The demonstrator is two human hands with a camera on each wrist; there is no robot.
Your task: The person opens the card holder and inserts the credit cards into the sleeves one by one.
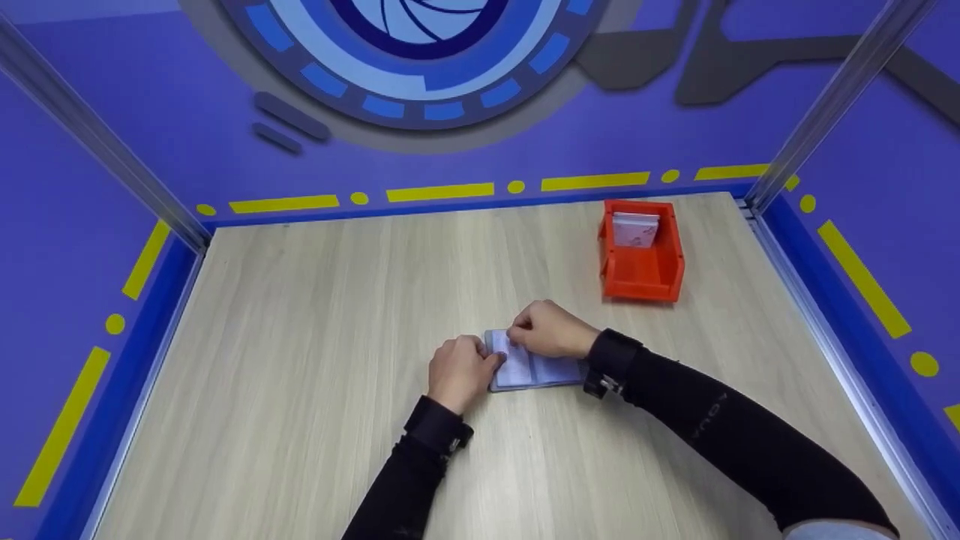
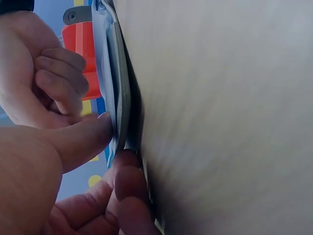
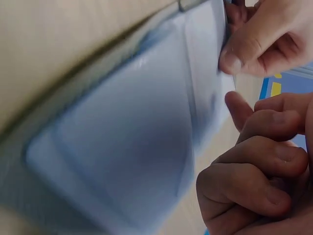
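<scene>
A small open booklet (image 1: 553,370) with pale, glossy, sleeve-like pages lies on the wooden table. My left hand (image 1: 459,373) pinches its left edge; in the left wrist view the thumb (image 2: 90,139) presses on the pages and the fingers sit under the cover. Over the upper part of the left page is my right hand (image 1: 553,330), its fingers curled. The right wrist view shows those curled fingers (image 3: 264,159) beside the page edge, close to the left thumb (image 3: 239,56). Nothing shows between them, and whether a fingertip touches the page is unclear.
Behind and to the right of the hands stands a red open-front bin (image 1: 643,289). Several pale printed cards (image 1: 634,230) lean inside against its back. Blue printed panels and metal posts (image 1: 840,97) border the light wood table (image 1: 315,315).
</scene>
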